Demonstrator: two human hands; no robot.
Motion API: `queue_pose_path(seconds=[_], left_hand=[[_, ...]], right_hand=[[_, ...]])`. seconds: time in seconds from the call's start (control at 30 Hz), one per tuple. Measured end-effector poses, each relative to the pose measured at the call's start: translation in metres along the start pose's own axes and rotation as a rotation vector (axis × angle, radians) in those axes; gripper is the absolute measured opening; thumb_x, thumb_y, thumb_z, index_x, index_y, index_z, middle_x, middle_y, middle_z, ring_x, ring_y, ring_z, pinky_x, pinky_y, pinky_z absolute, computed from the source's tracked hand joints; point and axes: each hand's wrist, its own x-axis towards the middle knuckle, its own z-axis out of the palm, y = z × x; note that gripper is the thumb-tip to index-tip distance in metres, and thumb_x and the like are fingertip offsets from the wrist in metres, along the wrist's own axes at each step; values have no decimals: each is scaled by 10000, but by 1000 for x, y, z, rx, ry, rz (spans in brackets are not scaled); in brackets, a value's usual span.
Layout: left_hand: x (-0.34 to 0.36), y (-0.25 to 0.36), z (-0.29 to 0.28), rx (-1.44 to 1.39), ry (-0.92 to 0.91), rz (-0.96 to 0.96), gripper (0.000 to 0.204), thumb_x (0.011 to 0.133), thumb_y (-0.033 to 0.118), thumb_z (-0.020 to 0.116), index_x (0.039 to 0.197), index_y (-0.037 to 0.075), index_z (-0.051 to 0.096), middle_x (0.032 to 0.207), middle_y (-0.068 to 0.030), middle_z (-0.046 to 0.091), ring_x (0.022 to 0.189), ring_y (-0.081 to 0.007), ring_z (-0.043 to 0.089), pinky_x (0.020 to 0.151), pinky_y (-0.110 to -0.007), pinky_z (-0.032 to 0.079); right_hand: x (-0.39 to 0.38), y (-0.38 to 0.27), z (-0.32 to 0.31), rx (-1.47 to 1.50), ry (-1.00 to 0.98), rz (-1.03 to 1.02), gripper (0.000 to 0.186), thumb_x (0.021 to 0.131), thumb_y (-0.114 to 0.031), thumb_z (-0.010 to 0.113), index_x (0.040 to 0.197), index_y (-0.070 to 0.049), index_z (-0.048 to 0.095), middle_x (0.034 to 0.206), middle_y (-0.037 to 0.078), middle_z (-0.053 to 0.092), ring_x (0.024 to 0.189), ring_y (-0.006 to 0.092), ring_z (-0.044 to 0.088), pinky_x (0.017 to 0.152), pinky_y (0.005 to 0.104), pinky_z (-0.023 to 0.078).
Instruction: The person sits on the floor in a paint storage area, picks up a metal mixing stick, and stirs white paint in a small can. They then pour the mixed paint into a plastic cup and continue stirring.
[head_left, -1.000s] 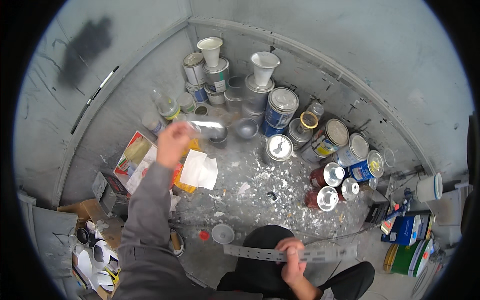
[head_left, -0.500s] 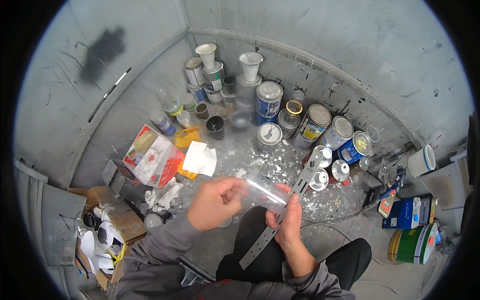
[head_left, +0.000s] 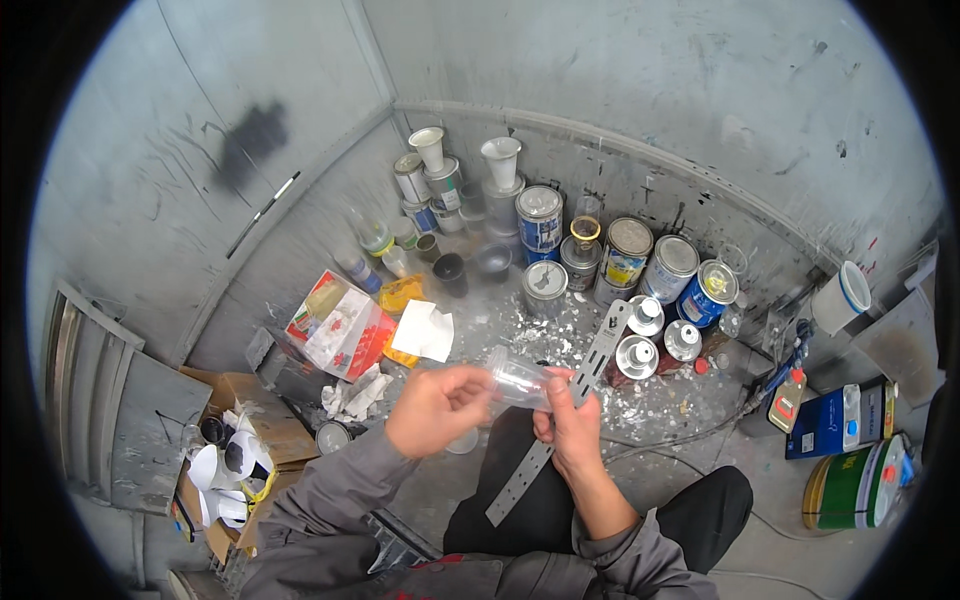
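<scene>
Clear plastic cup point(head_left: 520, 381), tilted on its side, at centre of frame, just below middle. Right hand point(head_left: 573, 428): thumb and fingers clamped on perforated strip point(head_left: 515, 489), fingertips also against cup. Left hand point(head_left: 437, 410): fingers curled at cup's left end; cannot tell whether pinched on it. White paper point(head_left: 424, 331) left of centre; silver-topped cans point(head_left: 637, 356) right.

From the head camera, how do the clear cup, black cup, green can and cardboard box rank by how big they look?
1. Cardboard box
2. Green can
3. Clear cup (nearness to the camera may enlarge it)
4. Black cup
</scene>
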Motion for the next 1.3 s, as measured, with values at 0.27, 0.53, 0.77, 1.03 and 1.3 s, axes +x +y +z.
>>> queue_pose_path(seconds=[0.27,0.53,0.77,1.03,1.3], left_hand=[[0,-22,-13,155,382,219,101,948,2,678,1041,-19,712,883,-49,763,734,-85,704,684,-255,574],[87,-134,-163,502,919,233,154,971,72,696,1093,-17,724,917,-116,771,775,-138,727,720,-306,574],[245,-261,-258,738,1007,246,169,922,63,693,1077,17,745,1008,-215,735,942,-425,708,840,-482,570],[323,-329,-283,872,858,34,188,920,53,642,1081,44,738,1106,-214,721,1020,-440,695,880,-512,561],[279,-308,-284,724,944,93,335,906,55,650,1232,48,729,1239,-217,712,1143,-410,677,970,-474,540]], right_hand=[[7,-5,-4,21,195,30,342,1070,-332,654,1163,-10,586,927,114,691,524,77,454,426,239,355],[7,3,-14,82,174,-43,513,1099,-443,548,1291,32,528,1093,241,702,512,123,483,434,256,366],[14,25,-16,-18,240,-139,506,1094,-459,539,1296,4,513,1035,239,707,466,133,488,421,278,395],[52,55,-2,-164,216,-211,679,1006,-611,630,1288,-12,478,923,223,686,444,145,501,397,294,406],[69,78,11,-125,244,-176,688,1001,-607,640,1305,-17,457,926,216,688,431,140,487,375,274,365]])
